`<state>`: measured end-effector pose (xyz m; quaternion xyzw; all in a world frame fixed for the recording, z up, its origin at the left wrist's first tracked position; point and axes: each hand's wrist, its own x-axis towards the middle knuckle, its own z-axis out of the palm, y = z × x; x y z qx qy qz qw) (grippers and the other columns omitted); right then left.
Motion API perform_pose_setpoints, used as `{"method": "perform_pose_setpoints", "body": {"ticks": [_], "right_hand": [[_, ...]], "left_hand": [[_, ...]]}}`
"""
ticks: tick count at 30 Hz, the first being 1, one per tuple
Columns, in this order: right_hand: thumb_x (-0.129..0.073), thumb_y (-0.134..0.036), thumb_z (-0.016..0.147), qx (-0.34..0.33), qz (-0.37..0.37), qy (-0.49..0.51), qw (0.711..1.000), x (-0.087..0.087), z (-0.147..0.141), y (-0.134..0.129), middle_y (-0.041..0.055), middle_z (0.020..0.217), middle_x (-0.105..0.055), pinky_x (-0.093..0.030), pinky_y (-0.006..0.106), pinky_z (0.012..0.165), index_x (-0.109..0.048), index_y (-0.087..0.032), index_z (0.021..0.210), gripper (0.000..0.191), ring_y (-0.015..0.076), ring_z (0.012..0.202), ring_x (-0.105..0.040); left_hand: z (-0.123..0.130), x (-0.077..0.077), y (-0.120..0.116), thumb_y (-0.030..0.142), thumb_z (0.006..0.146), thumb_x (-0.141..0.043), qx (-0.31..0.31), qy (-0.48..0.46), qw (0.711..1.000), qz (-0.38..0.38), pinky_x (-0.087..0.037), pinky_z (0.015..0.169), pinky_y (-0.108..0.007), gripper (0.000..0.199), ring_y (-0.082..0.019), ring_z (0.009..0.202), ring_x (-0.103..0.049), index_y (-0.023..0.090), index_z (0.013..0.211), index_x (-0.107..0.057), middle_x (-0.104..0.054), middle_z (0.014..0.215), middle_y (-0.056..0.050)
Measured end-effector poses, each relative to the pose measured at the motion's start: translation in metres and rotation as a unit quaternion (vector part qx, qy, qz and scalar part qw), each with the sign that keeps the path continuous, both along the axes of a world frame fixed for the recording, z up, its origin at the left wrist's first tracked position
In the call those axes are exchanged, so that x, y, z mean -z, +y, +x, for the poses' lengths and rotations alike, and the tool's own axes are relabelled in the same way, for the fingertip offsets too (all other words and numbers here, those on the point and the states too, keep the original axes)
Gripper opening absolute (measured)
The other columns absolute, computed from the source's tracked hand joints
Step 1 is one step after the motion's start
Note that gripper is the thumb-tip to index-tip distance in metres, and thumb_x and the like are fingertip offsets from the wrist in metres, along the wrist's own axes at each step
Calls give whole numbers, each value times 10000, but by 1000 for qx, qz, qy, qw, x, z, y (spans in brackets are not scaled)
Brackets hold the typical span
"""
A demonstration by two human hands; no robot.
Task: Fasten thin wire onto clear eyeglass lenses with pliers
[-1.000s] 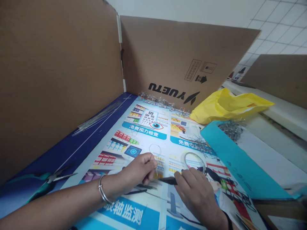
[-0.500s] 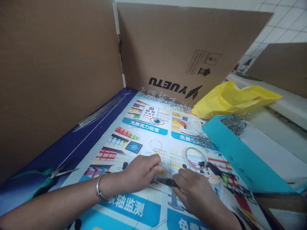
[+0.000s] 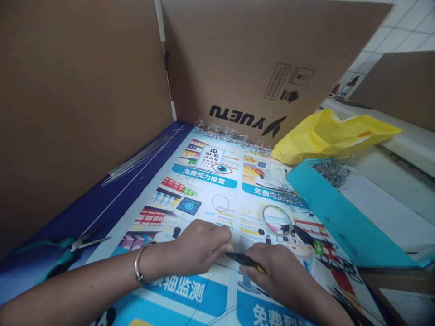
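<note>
My right hand (image 3: 272,267) is wrapped around a pair of pliers (image 3: 243,259) with dark jaws and a bit of yellow on the handle. Their tips point left and meet the fingers of my left hand (image 3: 207,246), which is closed in a pinch. A thin wire (image 3: 227,267) shows just below those fingertips; most of what they grip is hidden. Beyond my right hand lies a coil of thin wire (image 3: 277,220) on the printed poster sheet (image 3: 234,246). A smaller wire loop (image 3: 220,203) rests past my left hand.
Green-handled pliers (image 3: 71,249) lie open at the left, near a bundle of straight wires (image 3: 136,158). Cardboard panels (image 3: 238,59) stand at the left and back. Wire scraps (image 3: 224,131), a yellow bag (image 3: 326,136) and a turquoise-edged box (image 3: 343,222) border the sheet.
My right hand and the pliers have shifted slightly right, and more of the pliers shows. My left hand stays pinched at their tips. The view has tipped slightly.
</note>
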<state>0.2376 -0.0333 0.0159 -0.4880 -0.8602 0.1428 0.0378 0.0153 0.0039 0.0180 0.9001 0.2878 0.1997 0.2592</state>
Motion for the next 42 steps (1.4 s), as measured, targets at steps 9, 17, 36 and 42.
{"method": "perform_pose_setpoints", "body": {"ticks": [9, 17, 36, 42], "right_hand": [[-584, -277, 794, 9, 55, -4, 998, 8, -3, -1, -18, 687, -616, -278, 252, 526, -579, -224, 710, 99, 145, 611, -560], [-463, -269, 863, 7, 244, 40, 969, 17, -3, 4, 29, 702, -544, -312, 290, 638, -565, -208, 756, 160, 174, 682, -476], [-428, -276, 882, 29, 296, 51, 953, 19, -6, 2, 42, 687, -521, -288, 299, 631, -577, -195, 759, 210, 183, 687, -442], [-418, -276, 889, 25, 300, 40, 953, 19, -6, 2, 33, 682, -521, -266, 293, 611, -569, -201, 754, 215, 176, 674, -434]], "left_hand": [[5, 0, 0, 320, 918, -357, -52, -38, 991, -121, -297, 518, -245, 226, -128, 539, -488, 207, 747, -453, -572, 617, 1], [5, 3, 9, 303, 889, -408, -124, -217, 914, -319, -414, 584, -228, 213, -100, 545, -507, 191, 713, -451, -551, 573, 34], [11, 9, 9, 320, 857, -494, -137, -326, 845, -401, -398, 626, -250, 212, -100, 605, -490, 160, 719, -508, -572, 634, 9], [13, 11, 9, 307, 862, -494, -146, -328, 843, -400, -403, 627, -245, 206, -95, 602, -501, 162, 717, -508, -580, 631, 14]]}}
